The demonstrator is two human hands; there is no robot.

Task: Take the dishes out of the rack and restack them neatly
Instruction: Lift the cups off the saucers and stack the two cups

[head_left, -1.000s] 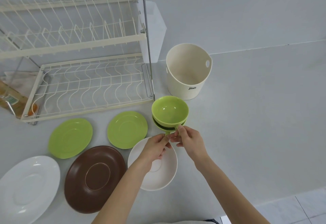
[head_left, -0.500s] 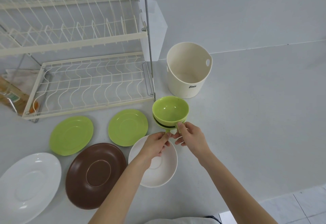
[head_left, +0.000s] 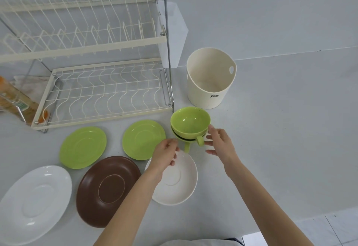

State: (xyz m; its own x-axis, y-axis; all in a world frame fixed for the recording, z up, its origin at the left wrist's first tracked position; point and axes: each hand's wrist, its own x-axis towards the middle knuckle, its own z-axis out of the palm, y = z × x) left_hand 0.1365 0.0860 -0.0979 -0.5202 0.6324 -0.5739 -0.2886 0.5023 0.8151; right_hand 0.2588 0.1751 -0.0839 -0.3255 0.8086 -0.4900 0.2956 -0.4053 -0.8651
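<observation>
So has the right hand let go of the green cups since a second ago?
Yes. The right hand has come off the handles of the stacked green cups and opened, shifting right, away from the dish rack.

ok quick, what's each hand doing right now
left hand: open, holding nothing, beside the green cups
right hand: open, holding nothing

Bright, even, diffuse light — shadows stay soft and faint around both hands. Mild glare sits on the white plate (head_left: 33, 203) left of the hands. Wide-angle bending at the edges; focus is sharp.
</observation>
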